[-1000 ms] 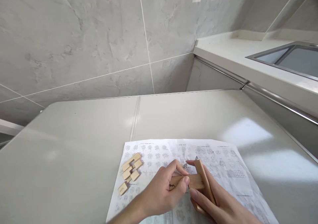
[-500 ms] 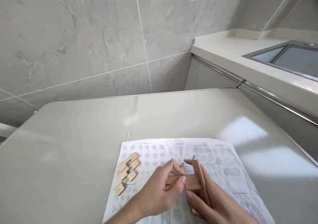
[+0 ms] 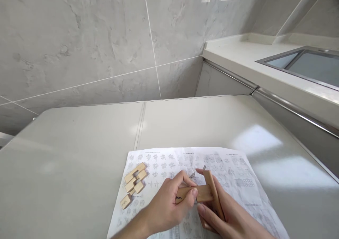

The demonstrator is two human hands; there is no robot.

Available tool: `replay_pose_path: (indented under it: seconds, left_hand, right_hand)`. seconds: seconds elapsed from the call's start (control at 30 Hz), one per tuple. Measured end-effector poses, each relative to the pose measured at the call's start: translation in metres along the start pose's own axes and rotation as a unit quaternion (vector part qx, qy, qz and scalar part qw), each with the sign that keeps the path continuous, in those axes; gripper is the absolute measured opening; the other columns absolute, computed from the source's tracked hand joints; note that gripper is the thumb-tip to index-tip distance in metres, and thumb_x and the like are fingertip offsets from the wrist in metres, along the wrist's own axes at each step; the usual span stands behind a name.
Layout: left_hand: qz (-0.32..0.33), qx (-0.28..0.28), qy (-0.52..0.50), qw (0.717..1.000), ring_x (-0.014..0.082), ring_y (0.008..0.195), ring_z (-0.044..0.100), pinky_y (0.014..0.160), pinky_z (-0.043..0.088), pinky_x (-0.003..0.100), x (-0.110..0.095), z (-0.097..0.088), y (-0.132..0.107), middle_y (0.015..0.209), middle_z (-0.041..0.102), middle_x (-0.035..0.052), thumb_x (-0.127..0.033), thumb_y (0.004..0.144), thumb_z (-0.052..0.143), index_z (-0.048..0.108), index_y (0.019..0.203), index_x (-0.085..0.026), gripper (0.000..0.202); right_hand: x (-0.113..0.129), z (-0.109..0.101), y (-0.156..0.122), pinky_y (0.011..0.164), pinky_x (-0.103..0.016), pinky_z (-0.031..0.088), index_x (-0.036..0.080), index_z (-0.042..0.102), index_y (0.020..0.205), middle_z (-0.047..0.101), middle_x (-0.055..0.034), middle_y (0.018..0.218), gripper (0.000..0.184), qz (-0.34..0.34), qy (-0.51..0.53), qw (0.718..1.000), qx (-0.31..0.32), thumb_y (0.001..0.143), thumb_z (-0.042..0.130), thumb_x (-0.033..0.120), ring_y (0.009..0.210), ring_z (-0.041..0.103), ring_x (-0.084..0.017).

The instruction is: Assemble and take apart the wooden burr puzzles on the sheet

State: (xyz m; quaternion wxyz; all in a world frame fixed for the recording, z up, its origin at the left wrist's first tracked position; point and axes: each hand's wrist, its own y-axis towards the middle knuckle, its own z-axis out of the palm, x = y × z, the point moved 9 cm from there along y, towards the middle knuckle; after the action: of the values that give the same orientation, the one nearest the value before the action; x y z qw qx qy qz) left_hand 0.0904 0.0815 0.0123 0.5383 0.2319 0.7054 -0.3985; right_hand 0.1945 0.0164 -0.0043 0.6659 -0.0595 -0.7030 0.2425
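My left hand (image 3: 168, 207) pinches a notched wooden bar (image 3: 201, 193) that lies crosswise; a black squiggle is drawn near its left end. My right hand (image 3: 230, 219) grips a second wooden bar (image 3: 213, 193) that stands tilted and crosses the first, so the two form a cross. Both hands hover just above a printed instruction sheet (image 3: 238, 179) on the table. To the left on the sheet lie several loose notched wooden pieces (image 3: 134, 181), with one small block (image 3: 125, 201) a little apart from them.
The sheet lies on a pale grey table (image 3: 79, 154) with a seam down its middle. Grey tiled wall stands behind it. At the right runs a white counter (image 3: 238, 55) with a steel sink (image 3: 309, 64).
The view has drifted slightly, so everything sits a little lower left. The hands keep the same hold on the crossed bars; the loose pieces have not moved.
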Motion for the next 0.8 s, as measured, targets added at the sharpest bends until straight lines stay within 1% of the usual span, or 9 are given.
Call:
replay_pose_path:
  seconds: [0.07,0.2,0.37,0.57,0.7,0.8]
  left_hand:
    - [-0.002,0.001,0.005,1.000,0.0114,0.055,0.035,0.054,0.029,0.026,0.0009,0.0004,-0.0001,0.065,0.045,-0.0091,-0.040,0.110,0.049,0.050,0.102,-0.024,0.018]
    - [-0.003,-0.003,0.013,1.000,0.0115,0.054,0.036,0.053,0.028,0.026,0.0023,0.0004,0.0001,0.065,0.045,-0.0089,-0.040,0.110,0.049,0.050,0.103,-0.024,0.017]
    - [0.014,-0.010,0.009,1.000,0.0113,0.054,0.036,0.053,0.029,0.025,-0.0013,-0.0003,0.0005,0.063,0.045,-0.0088,-0.040,0.110,0.048,0.048,0.101,-0.024,0.018]
    - [0.029,-0.025,0.013,0.999,0.0109,0.053,0.035,0.053,0.028,0.025,-0.0040,-0.0007,-0.0003,0.062,0.044,-0.0093,-0.040,0.111,0.048,0.049,0.101,-0.024,0.018]
    - [0.028,-0.023,0.018,0.999,0.0110,0.052,0.035,0.052,0.028,0.025,-0.0023,0.0006,-0.0002,0.062,0.046,-0.0086,-0.041,0.111,0.048,0.049,0.100,-0.025,0.019]
    - [0.028,-0.018,0.019,0.999,0.0110,0.052,0.035,0.051,0.027,0.025,-0.0023,0.0009,0.0003,0.061,0.044,-0.0090,-0.041,0.110,0.048,0.050,0.100,-0.024,0.020]
  right_hand:
    - [0.0013,-0.0002,0.0004,0.076,-0.042,0.057,0.020,0.007,0.169,0.051,0.0059,0.070,0.087,-0.007,-0.007,1.000,-0.002,0.105,0.049,0.063,0.064,0.052,-0.020]
    - [0.0011,-0.0037,-0.0005,0.075,-0.040,0.056,0.020,0.013,0.168,0.054,0.0047,0.072,0.085,0.008,0.003,0.999,-0.035,0.105,0.050,0.063,0.066,0.055,-0.021]
    - [0.0046,-0.0024,-0.0011,0.076,-0.041,0.057,0.019,0.014,0.168,0.057,0.0044,0.072,0.086,0.008,0.003,0.999,-0.032,0.105,0.051,0.063,0.065,0.057,-0.021]
    - [0.0057,-0.0042,-0.0012,0.079,-0.044,0.059,0.020,0.019,0.167,0.060,0.0031,0.072,0.081,-0.004,-0.020,0.999,-0.048,0.106,0.046,0.066,0.066,0.062,-0.022]
    - [0.0068,-0.0048,-0.0017,0.076,-0.042,0.058,0.020,0.022,0.166,0.060,0.0032,0.070,0.082,-0.003,-0.033,0.998,-0.059,0.105,0.044,0.069,0.065,0.061,-0.023]
    - [0.0076,-0.0050,-0.0021,0.075,-0.041,0.058,0.020,0.022,0.166,0.060,0.0031,0.072,0.080,-0.002,-0.035,0.997,-0.061,0.106,0.045,0.068,0.067,0.061,-0.023]
